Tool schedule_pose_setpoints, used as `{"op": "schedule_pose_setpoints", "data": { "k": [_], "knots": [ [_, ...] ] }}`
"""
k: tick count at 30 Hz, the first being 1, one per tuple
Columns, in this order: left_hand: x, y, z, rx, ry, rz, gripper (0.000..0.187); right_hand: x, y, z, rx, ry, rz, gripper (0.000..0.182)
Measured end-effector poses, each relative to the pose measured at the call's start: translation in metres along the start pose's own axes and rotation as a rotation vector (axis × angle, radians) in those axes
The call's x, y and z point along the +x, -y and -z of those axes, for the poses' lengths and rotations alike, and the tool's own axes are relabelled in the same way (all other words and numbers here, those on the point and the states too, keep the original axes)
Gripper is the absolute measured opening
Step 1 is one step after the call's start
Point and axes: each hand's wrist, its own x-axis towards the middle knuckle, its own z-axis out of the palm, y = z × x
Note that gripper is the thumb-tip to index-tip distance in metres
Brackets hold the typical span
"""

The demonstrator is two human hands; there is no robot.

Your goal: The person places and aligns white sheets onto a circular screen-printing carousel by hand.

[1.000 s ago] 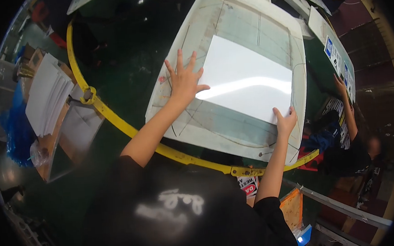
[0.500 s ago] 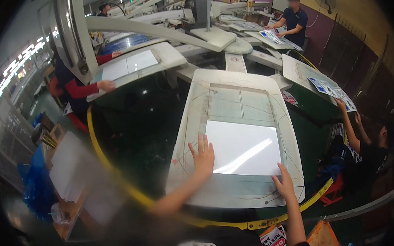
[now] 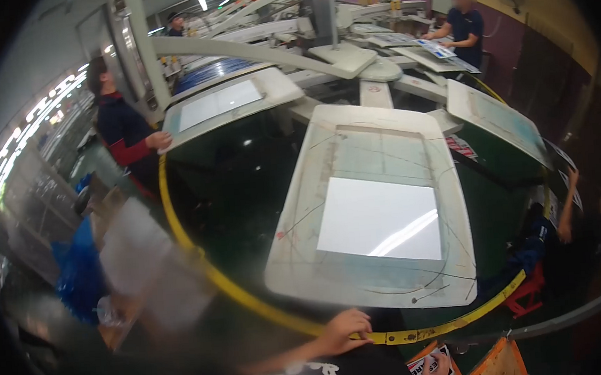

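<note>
A plain white sheet (image 3: 379, 217) lies on the lower half of the pale press platen (image 3: 288, 258) in front of me, and neither hand touches it. My left hand (image 3: 347, 328) is close to my body beside the yellow curved rail (image 3: 282, 320), its fingers curled in with nothing visible in them. Low in the view, my right hand (image 3: 435, 370) is closed at a printed danger sign (image 3: 418, 369). Part of this hand is cut off by the frame's lower edge.
Another platen with a white sheet (image 3: 221, 104) stands at left, beside a person (image 3: 125, 126). At right, a person's arm (image 3: 568, 207) holds printed sheets near a third platen (image 3: 494, 115). Another person (image 3: 465, 29) handles prints farther back. An orange-edged board (image 3: 497, 363) is below.
Both my hands have left the white sheet and drawn back toward my body, the right one down to the printed sign. At right, the co-worker has taken the prints off the platen.
</note>
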Motion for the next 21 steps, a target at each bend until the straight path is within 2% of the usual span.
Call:
{"op": "schedule_pose_setpoints", "data": {
  "k": [2, 4, 6, 8, 9, 12, 14, 15, 16, 18, 20, 21],
  "knots": [
    [0.011, -0.002, 0.001, -0.084, 0.176, -0.137, 0.016, 0.012, -0.011, -0.029, 0.243, 0.27, 0.086, 0.043],
    [0.012, 0.007, -0.003, -0.008, 0.348, -0.111, 0.013, 0.024, -0.013, -0.061, 0.232, 0.315, 0.082, 0.04],
    [0.007, 0.015, -0.001, -0.016, 0.353, -0.071, 0.011, 0.033, -0.008, -0.079, 0.189, 0.325, 0.124, 0.04],
    [-0.003, 0.021, 0.008, -0.096, 0.188, -0.022, 0.01, 0.042, -0.001, -0.094, 0.121, 0.3, 0.214, 0.04],
    [-0.012, 0.025, 0.012, -0.061, 0.145, 0.044, 0.011, 0.05, 0.001, -0.1, 0.125, 0.367, 0.238, 0.04],
    [-0.099, 0.103, -0.012, 0.072, 0.262, 0.528, 0.027, 0.052, -0.005, -0.136, -0.084, 0.194, 0.491, 0.04],
    [-0.123, 0.104, -0.014, 0.503, 0.391, 0.637, 0.046, 0.054, -0.012, -0.166, -0.002, 0.175, 0.404, 0.036],
    [-0.135, 0.107, -0.016, 0.716, 0.452, 0.685, 0.056, 0.05, -0.006, -0.168, -0.013, 0.177, 0.346, 0.035],
    [-0.153, 0.119, -0.021, 0.728, 0.442, 0.666, 0.063, 0.047, 0.002, -0.167, -0.027, 0.179, 0.285, 0.035],
    [-0.181, 0.15, -0.035, 0.731, 0.423, 0.627, 0.078, 0.052, 0.0, -0.172, -0.032, 0.082, 0.338, 0.034],
    [-0.173, 0.15, -0.03, 0.751, 0.507, 0.643, 0.081, 0.049, -0.001, -0.176, -0.014, -0.035, 0.419, 0.034],
    [-0.176, 0.156, -0.031, 0.788, 0.565, 0.633, 0.081, 0.049, -0.001, -0.169, -0.06, 0.206, 0.313, 0.034]
  ]
}}
